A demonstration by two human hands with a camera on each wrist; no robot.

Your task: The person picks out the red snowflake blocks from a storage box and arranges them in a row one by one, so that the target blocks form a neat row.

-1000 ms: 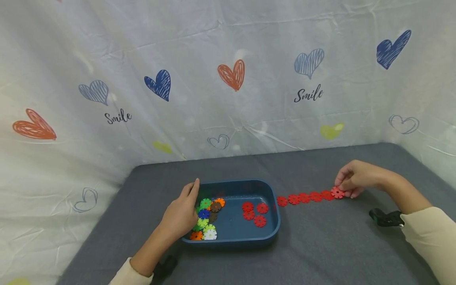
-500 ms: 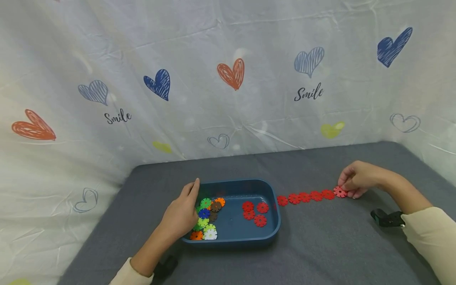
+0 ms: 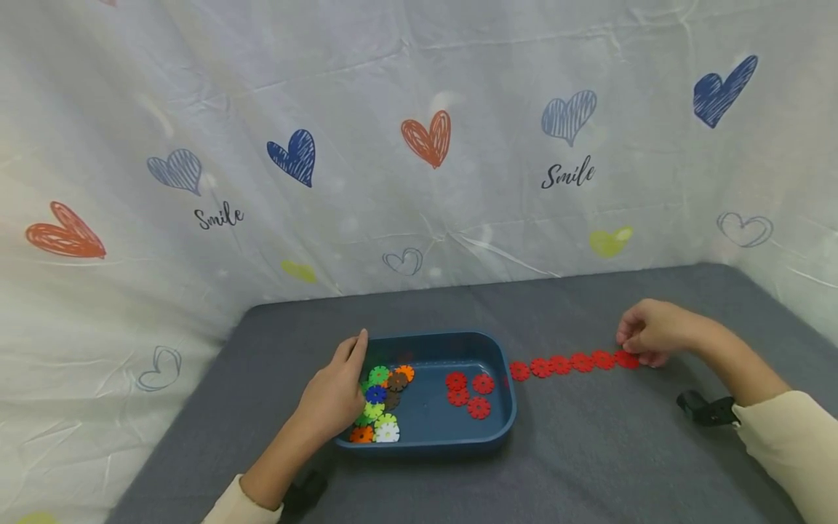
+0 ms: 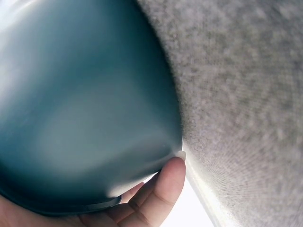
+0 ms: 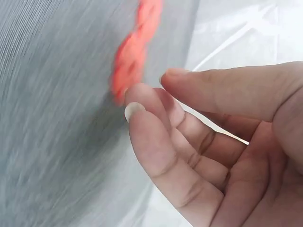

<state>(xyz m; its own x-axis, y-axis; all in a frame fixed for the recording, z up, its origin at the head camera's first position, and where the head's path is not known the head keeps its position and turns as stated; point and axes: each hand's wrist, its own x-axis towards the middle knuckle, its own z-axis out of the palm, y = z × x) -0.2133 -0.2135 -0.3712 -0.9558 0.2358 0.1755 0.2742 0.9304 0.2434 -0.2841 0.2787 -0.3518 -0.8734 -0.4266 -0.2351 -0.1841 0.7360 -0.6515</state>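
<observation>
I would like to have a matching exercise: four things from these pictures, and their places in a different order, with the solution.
1. left hand
2. right hand
3. white disc
4. row of red discs

A. laid out along the grey cloth
B. on the rim of the blue tray
C. inside the tray
D. at the row's end farthest from the tray

Pairs: 1-B, 2-D, 3-C, 4-A

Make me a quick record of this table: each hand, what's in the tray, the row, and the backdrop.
Left hand: grips the left end of the blue tray
Right hand: fingertips at the row's right end
Tray contents: mixed-colour discs left, four red discs right
Row: six red, on the gray table, right of the tray
Backdrop: white curtain with printed hearts
</observation>
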